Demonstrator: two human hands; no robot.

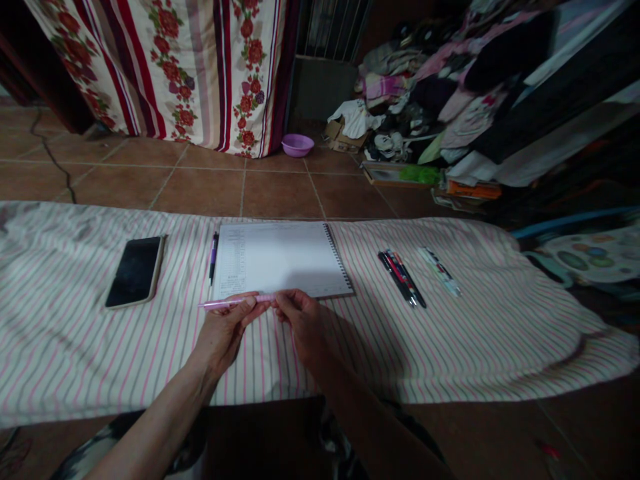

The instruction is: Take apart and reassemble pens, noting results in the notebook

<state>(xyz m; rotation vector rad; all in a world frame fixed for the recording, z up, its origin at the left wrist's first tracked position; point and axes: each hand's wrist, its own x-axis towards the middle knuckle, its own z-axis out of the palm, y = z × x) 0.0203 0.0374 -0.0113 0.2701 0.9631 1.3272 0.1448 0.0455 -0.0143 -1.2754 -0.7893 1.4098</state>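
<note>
two hands share one slim pink pen [215,305], held roughly level just in front of the near edge of the notebook [285,257], over the striped cloth [175,360] of the tabletop. the left hand [225,330] has a narrow grip, thumb and fingers closed on the middle of the barrel; the right hand [303,320] pinches it by the right end. the pen looks light and stiff, probably smooth plastic that could roll or slip between fingertips, so its middle seems the steadiest hold, with little squeeze needed.
</note>
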